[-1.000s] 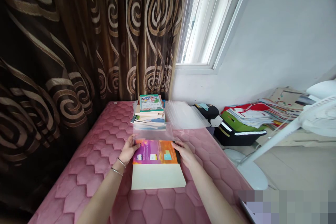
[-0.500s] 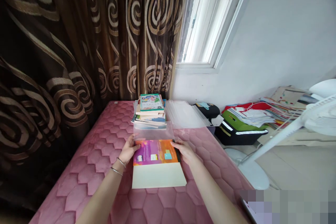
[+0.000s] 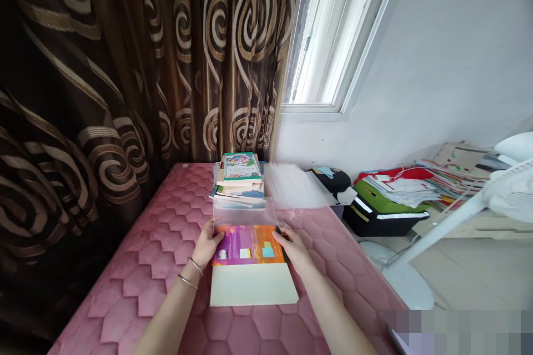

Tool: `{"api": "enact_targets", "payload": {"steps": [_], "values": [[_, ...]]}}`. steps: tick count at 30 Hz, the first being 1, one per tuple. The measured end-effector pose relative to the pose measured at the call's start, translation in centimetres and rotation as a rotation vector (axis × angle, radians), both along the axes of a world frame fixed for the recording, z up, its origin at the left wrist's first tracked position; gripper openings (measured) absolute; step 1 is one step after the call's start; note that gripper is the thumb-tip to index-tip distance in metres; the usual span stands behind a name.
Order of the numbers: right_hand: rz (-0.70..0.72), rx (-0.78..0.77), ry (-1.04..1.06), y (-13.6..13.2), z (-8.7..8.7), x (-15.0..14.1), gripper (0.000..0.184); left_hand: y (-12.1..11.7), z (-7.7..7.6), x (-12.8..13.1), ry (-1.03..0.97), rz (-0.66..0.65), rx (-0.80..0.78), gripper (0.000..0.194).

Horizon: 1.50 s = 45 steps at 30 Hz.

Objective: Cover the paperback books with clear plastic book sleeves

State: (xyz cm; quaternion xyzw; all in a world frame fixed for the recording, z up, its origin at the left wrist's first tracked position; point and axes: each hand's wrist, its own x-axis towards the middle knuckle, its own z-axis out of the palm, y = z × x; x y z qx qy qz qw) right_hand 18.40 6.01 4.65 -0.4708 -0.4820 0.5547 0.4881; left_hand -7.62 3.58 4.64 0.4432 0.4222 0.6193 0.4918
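Observation:
A book with a purple and orange cover lies open on the pink quilted mattress, its cream inner page toward me. A clear plastic sleeve covers its far edge. My left hand grips the left side of the book and sleeve, fingers curled. My right hand holds the right side the same way. Two thin bangles sit on my left wrist.
A stack of books stands just beyond the sleeve, with more clear plastic sleeves to its right. A brown swirl curtain hangs behind. Right of the mattress are a black and green bag, piled papers and a white fan.
Both hands have stayed at the book's sides. The book sits slightly farther into the plastic sleeve, with less of the colored cover showing.

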Motion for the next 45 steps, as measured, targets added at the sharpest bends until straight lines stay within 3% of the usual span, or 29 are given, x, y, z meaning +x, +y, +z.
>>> {"api": "enact_targets", "payload": {"steps": [4,10,18,24,32,45], "values": [[-0.047,0.064,-0.012,0.3,-0.4,-0.5,0.038,-1.0,-0.2,0.2,0.097,0.125,-0.051,0.046],[-0.076,0.056,-0.007,0.4,-0.7,-0.7,0.039,-2.5,-0.6,0.9,0.080,0.166,-0.071,0.039],[-0.087,0.088,-0.059,0.4,-1.3,-0.4,0.037,-1.7,-1.1,1.5,0.053,0.249,-0.037,0.038],[-0.104,0.074,-0.021,0.6,-1.5,-0.7,0.040,-2.1,-1.6,1.7,0.005,0.248,-0.070,0.043],[-0.010,0.064,0.114,-0.6,-1.2,0.1,0.034,-2.3,-1.9,2.0,-0.013,0.281,-0.041,0.042],[-0.074,0.102,0.014,0.2,-2.7,0.0,0.039,-2.0,-1.3,2.0,0.028,0.249,-0.025,0.040]]}}
